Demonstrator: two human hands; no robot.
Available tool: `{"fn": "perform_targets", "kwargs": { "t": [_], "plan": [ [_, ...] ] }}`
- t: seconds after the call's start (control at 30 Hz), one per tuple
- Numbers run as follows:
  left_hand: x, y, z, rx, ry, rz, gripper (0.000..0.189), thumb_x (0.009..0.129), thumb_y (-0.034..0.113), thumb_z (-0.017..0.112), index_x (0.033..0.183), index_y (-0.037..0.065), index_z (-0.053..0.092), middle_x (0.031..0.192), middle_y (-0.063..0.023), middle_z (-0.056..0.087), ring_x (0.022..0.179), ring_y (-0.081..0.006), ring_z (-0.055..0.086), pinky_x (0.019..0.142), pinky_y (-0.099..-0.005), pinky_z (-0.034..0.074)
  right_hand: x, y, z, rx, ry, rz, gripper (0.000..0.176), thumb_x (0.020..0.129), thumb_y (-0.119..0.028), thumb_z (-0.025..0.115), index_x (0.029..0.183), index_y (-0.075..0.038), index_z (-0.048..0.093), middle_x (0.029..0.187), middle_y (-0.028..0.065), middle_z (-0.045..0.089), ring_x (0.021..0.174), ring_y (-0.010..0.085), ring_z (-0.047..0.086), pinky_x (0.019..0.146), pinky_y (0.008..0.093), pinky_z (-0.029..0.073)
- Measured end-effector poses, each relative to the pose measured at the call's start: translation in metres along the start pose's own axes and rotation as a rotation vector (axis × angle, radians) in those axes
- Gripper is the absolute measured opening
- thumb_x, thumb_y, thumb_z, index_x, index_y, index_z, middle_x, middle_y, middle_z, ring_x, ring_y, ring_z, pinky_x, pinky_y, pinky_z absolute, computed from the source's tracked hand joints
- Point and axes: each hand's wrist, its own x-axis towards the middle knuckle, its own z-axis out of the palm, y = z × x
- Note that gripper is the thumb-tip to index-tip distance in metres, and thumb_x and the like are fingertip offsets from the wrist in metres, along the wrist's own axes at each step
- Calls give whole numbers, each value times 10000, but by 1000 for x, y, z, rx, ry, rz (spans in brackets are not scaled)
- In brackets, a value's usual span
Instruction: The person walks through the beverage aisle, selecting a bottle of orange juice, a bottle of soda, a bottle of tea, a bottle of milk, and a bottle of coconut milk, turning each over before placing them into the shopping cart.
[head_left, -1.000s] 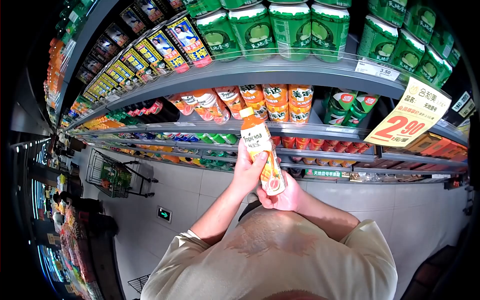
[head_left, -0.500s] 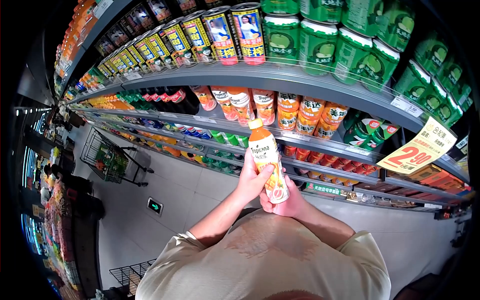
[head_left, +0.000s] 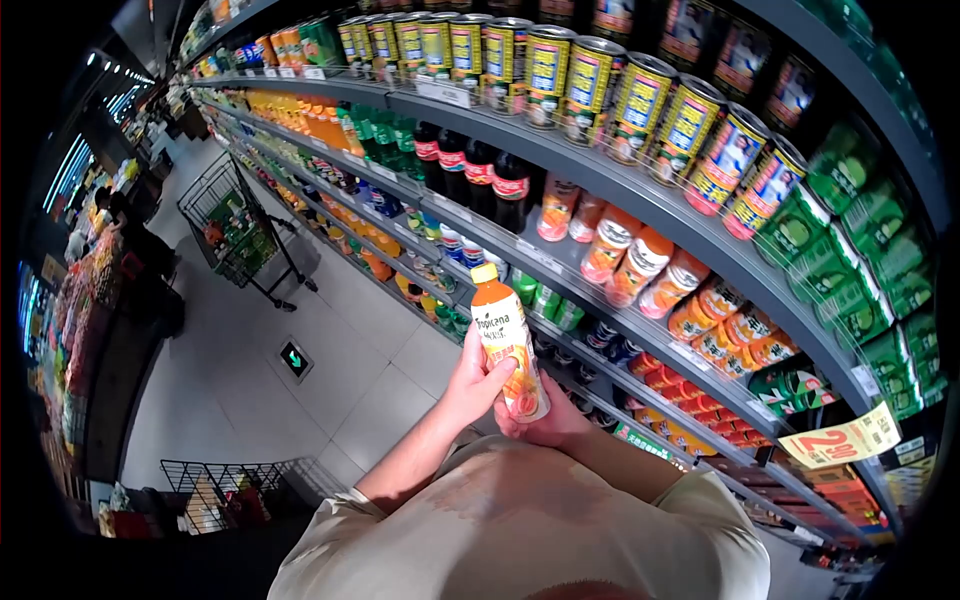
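An orange Tropicana bottle with a yellow cap is held upright, tilted slightly left, in front of my chest. My left hand wraps the bottle's left side, its thumb lying across the label. Around the lower right side and base, my right hand grips the same bottle; some of its fingers are hidden behind it. Beyond the hands, similar Tropicana bottles stand on a shelf beside dark cola bottles.
Shelves of drinks run along the right, with a yellow price sign at their edge. A shopping cart stands at the left on the tiled floor. A wire basket is lower left; a person in dark clothing stands farther off.
The view has turned left, so the shelves now slant down to the right and more of the aisle shows. Both hands still hold the bottle, now slightly lower and further left.
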Motion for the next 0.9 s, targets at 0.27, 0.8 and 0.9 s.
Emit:
{"fn": "perform_targets", "kwargs": {
  "t": [0.27,0.8,0.9],
  "plan": [
    [-54,65,-99,852,36,151,462,854,-20,619,1307,47,558,1283,-137,581,1202,-296,555,1018,-383,437,113,-4,29,211,-372,-141,673,952,-683,345,1378,-197,533,872,72,532,682,177,476,599,292,410],
    [-59,51,-295,1064,-108,-401,301,924,96,535,1206,26,610,1066,-202,663,971,-377,638,857,-424,513,241,-35,7,222,-497,-303,589,957,-601,471,1403,-221,530,986,104,520,823,205,530,671,330,448],
    [-4,81,-333,1086,-170,-435,298,927,81,531,1211,21,602,1068,-211,661,972,-379,637,869,-415,511,288,-46,4,132,-603,-228,558,963,-577,465,1397,-234,539,1048,129,553,865,235,567,679,348,458]
  ]
}}
